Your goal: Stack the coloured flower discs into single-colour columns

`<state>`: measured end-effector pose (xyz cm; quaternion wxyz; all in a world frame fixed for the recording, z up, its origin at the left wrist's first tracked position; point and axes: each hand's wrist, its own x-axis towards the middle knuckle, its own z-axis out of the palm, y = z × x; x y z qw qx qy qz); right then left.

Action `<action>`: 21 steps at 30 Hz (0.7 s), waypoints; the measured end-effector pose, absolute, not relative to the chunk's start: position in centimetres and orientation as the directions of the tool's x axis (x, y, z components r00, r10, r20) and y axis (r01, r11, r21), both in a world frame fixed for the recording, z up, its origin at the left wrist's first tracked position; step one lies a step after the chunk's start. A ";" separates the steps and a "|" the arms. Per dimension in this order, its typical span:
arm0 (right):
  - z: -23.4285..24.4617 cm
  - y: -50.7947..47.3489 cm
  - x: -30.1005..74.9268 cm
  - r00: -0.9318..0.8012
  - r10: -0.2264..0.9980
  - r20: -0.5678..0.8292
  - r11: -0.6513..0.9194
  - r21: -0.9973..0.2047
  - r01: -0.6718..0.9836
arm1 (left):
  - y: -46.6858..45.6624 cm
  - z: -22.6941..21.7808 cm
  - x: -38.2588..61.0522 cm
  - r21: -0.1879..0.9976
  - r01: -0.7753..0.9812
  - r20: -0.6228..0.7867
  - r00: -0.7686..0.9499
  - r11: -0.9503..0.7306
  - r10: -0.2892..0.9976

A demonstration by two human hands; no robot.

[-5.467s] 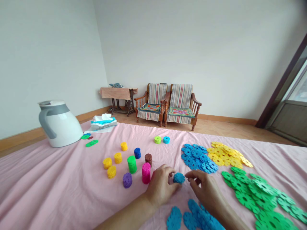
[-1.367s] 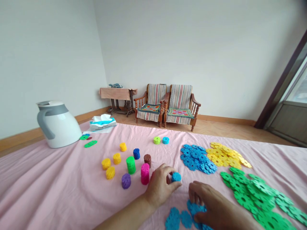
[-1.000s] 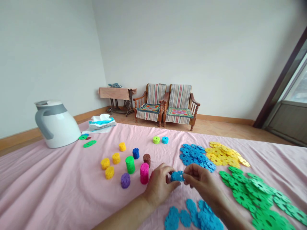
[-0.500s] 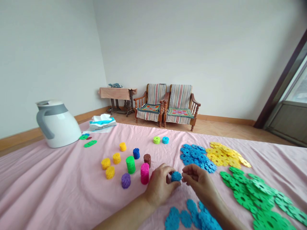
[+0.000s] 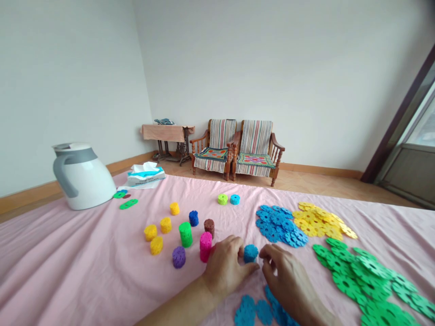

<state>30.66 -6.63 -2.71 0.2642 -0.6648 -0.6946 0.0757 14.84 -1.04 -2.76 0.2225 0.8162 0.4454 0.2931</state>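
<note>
A short stack of light-blue notched discs (image 5: 250, 253) stands upright on the pink cloth between my hands. My left hand (image 5: 227, 263) curves around its left side, thumb and fingers apart; whether a fingertip touches the stack I cannot tell. Just to the right hovers my right hand (image 5: 285, 275), its fingers loosely bent and parted, with nothing visible in them. Beneath my right hand lie loose light-blue discs (image 5: 245, 311), partly hidden by it. A pink stack (image 5: 205, 247) stands against or just beyond my left hand, with a brown stack (image 5: 209, 227) behind it.
Green (image 5: 185, 234), purple (image 5: 178, 257), dark-blue (image 5: 193, 218) and several yellow stacks (image 5: 157, 245) stand leftward. Piles of blue (image 5: 277, 222), yellow (image 5: 317, 219) and green discs (image 5: 360, 271) lie rightward. A white jug (image 5: 90, 181) and tissue pack (image 5: 146, 175) stand far left.
My left hand's fingers have loosened from the blue stack, which now stands more upright. My right hand has shifted slightly down and right, over the loose light-blue discs.
</note>
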 end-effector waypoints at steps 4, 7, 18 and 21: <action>-2.9 -6.6 30.3 -0.001 0.964 0.267 0.112 -0.401 0.909 | -0.9 -3.2 14.8 0.624 0.597 0.267 0.443 -0.504 0.856; -3.0 -6.4 30.2 -0.002 0.964 0.265 0.114 -0.404 0.908 | -0.8 -3.3 14.9 0.626 0.597 0.259 0.448 -0.502 0.856; -2.8 -6.4 30.6 0.022 0.980 0.198 0.069 -0.443 0.894 | -0.9 -3.2 14.8 0.584 0.648 0.212 0.459 -0.488 0.863; -2.9 -6.3 30.5 0.022 0.981 0.195 0.077 -0.484 0.872 | -0.8 -3.4 14.7 0.567 0.666 0.193 0.464 -0.484 0.865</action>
